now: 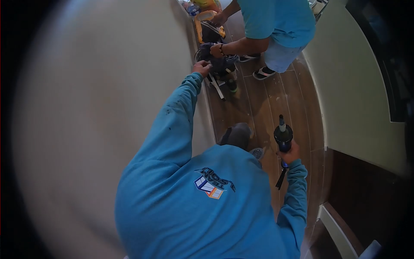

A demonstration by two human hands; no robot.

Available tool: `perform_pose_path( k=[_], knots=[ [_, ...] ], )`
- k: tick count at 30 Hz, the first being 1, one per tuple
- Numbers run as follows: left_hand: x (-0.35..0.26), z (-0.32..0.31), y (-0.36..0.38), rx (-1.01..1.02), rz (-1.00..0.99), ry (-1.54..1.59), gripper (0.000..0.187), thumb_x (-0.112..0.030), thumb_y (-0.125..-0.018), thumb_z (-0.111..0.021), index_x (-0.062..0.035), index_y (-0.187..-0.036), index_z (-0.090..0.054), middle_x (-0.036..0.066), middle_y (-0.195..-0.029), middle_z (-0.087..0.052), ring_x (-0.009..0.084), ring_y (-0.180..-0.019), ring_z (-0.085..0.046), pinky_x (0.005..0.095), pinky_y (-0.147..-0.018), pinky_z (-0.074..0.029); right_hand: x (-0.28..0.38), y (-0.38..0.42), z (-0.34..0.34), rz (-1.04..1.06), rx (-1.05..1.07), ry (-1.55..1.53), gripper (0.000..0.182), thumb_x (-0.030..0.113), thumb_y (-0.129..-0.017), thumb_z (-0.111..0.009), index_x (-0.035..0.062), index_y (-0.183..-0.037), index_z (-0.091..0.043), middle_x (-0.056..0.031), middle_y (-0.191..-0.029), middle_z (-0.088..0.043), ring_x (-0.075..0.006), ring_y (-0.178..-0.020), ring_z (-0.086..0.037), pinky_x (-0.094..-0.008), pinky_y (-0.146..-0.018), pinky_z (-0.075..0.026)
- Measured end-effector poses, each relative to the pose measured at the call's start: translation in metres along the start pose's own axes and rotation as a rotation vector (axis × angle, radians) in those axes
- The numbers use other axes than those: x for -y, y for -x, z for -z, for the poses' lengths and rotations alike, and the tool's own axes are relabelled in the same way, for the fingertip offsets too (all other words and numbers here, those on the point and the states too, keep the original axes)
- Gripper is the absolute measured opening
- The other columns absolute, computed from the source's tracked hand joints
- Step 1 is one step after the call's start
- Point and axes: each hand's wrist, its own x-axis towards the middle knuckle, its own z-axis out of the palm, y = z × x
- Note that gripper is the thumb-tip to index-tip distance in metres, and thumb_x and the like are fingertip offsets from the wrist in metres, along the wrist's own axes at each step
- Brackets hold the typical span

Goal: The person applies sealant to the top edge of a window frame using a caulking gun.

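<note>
My right hand (293, 153) is wrapped round a dark caulking gun (283, 138), its pale, dark-tipped nozzle pointing away from me. Blue and black parts of the gun show below the hand. My left hand (201, 68) is stretched forward beside the wall, fingers pinched together; I cannot make out what is between them. Just past it is a dark cloth or bag (220, 60), with a co-worker's hand (216, 50) on it. The co-worker's other hand (219, 19) is over a yellow-rimmed container (199, 28).
The co-worker (276, 26) bends in from the far right, wearing dark sandals (264, 73). A white strip-like piece (217, 87) leans below the bag. Pale walls (108, 108) flank the narrow wood-plank floor (276, 95). A plastic bottle (192, 8) stands at the back.
</note>
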Motion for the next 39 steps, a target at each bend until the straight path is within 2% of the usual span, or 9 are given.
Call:
perform_pose_path(
  k=[6, 8, 10, 15, 22, 26, 32, 36, 39],
  knots=[
    [0.013, 0.021, 0.007, -0.181, 0.099, 0.312, 0.034, -0.026, -0.087, -0.062, 0.0009, -0.108, -0.061, 0.011, -0.093, -0.067, 0.023, -0.085, -0.065, 0.0316, -0.076, -0.051, 0.014, 0.008, 0.024, 0.095, 0.117, -0.019, 0.063, 0.002, -0.053, -0.076, 0.0048, -0.112, -0.056, -0.0072, -0.096, -0.064, -0.0204, -0.088, -0.061, -0.0347, -0.08, -0.049],
    [-0.017, 0.036, 0.061, -0.69, 0.116, 0.171, 0.038, -0.029, -0.084, -0.064, -0.0012, -0.109, -0.063, 0.014, -0.098, -0.067, 0.0238, -0.089, -0.064, 0.0342, -0.084, -0.049, 0.019, 0.023, 0.028, 0.149, 0.162, -0.013, 0.062, 0.005, -0.053, -0.077, 0.0045, -0.111, -0.055, -0.0078, -0.096, -0.064, -0.0207, -0.087, -0.062, -0.0349, -0.079, -0.05],
    [-0.04, 0.061, 0.097, -0.733, 0.138, 0.275, 0.044, -0.031, -0.084, -0.063, -0.0003, -0.115, -0.058, 0.014, -0.105, -0.065, 0.0261, -0.096, -0.062, 0.0337, -0.089, -0.045, 0.037, 0.033, 0.039, 0.215, 0.188, 0.015, 0.061, 0.006, -0.053, -0.076, 0.0045, -0.11, -0.055, -0.0087, -0.094, -0.064, -0.0216, -0.085, -0.062, -0.0351, -0.079, -0.05],
    [-0.114, 0.081, 0.194, -0.381, -0.334, 0.848, 0.057, -0.05, -0.088, -0.045, -0.0054, -0.122, -0.054, 0.012, -0.106, -0.063, 0.0241, -0.092, -0.059, 0.034, -0.084, -0.042, 0.055, 0.061, 0.066, 0.413, 0.249, 0.016, 0.059, 0.009, -0.052, -0.076, 0.0045, -0.107, -0.055, -0.0113, -0.089, -0.065, -0.0247, -0.081, -0.064, -0.0359, -0.077, -0.051],
    [-0.144, -0.027, 0.401, -0.19, 0.007, 1.129, 0.044, -0.035, -0.092, -0.037, -0.008, -0.124, -0.053, 0.011, -0.11, -0.063, 0.0251, -0.097, -0.06, 0.0435, -0.086, -0.044, 0.028, 0.172, 0.128, 0.584, 0.3, 0.051, 0.056, 0.009, -0.053, -0.074, 0.0057, -0.105, -0.056, -0.0123, -0.088, -0.065, -0.0282, -0.079, -0.064, -0.0363, -0.075, -0.05],
    [-0.182, -0.022, 0.374, -0.108, -0.076, 1.271, 0.038, -0.026, -0.095, -0.038, -0.0076, -0.125, -0.052, 0.013, -0.113, -0.062, 0.0283, -0.102, -0.06, 0.0498, -0.088, -0.046, 0.111, 0.166, 0.126, 0.468, 0.284, 0.046, 0.055, 0.009, -0.053, -0.074, 0.006, -0.105, -0.056, -0.0127, -0.087, -0.065, -0.0297, -0.078, -0.064, -0.0366, -0.075, -0.05],
    [-0.217, -0.012, 0.413, 0.381, -0.043, 1.555, 0.028, -0.011, -0.096, -0.041, -0.0062, -0.117, -0.058, 0.008, -0.111, -0.063, 0.0216, -0.096, -0.065, 0.0375, -0.084, -0.055, 0.152, 0.183, 0.119, 0.302, 0.204, 0.204, 0.056, 0.009, -0.052, -0.075, 0.006, -0.105, -0.057, -0.0099, -0.086, -0.065, -0.0225, -0.076, -0.062, -0.0336, -0.074, -0.049],
    [-0.225, -0.068, 0.495, 0.3, -0.362, 1.331, 0.037, 0.005, -0.085, -0.055, -0.0039, -0.12, -0.055, 0.007, -0.114, -0.062, 0.0174, -0.103, -0.061, 0.0302, -0.09, -0.05, 0.096, 0.262, 0.153, 0.25, 0.236, 0.129, 0.059, 0.009, -0.052, -0.075, 0.0063, -0.108, -0.057, -0.0091, -0.086, -0.065, -0.0211, -0.075, -0.061, -0.0332, -0.074, -0.049],
    [-0.218, -0.092, 0.524, 0.184, -0.247, 1.267, 0.042, 0.008, -0.08, -0.057, -0.0022, -0.121, -0.055, 0.006, -0.112, -0.062, 0.0147, -0.099, -0.06, 0.0285, -0.09, -0.048, 0.071, 0.293, 0.171, 0.164, 0.215, 0.14, 0.061, 0.009, -0.052, -0.075, 0.0069, -0.11, -0.057, -0.0085, -0.086, -0.064, -0.0207, -0.075, -0.06, -0.0336, -0.074, -0.049]
  ],
)
